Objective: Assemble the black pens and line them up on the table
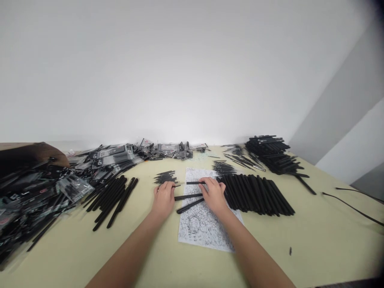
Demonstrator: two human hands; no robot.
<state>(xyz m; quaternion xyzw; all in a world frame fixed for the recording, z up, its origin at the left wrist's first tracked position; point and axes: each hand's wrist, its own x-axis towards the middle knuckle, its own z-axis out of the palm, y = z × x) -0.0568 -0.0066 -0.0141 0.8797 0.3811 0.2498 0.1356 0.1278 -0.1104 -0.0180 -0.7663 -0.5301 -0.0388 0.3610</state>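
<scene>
Two bare hands work side by side, just apart, over the far end of a printed paper sheet [200,230] on a pale yellow tabletop [303,250]. The left hand [163,201] is closed at the fingertips on a thin black stick [177,186], which points right toward the other hand. The right hand [213,196] has its fingers curled around the end of a black rod [195,183], which lies level across the top of the sheet and points left. A small gap separates the stick and the rod. Just below them, two loose black rods [188,196] lie on the sheet between the hands, one of them slanted. Beside the right hand, a broad bed of black rods [255,195] lies in close, parallel rows, partly overlapping the sheet. A small bunch of thin black sticks [165,177] lies beyond the left hand, and another [223,168] lies beyond the right. Farther right, black rods form a heaped stack [270,154]. To the left, looser black rods [111,200] lie near a large spread of clear plastic packets [39,196] holding black items, beside a brown cardboard box [30,156]. Two black cables [351,207] lie at the right edge of the tabletop.
</scene>
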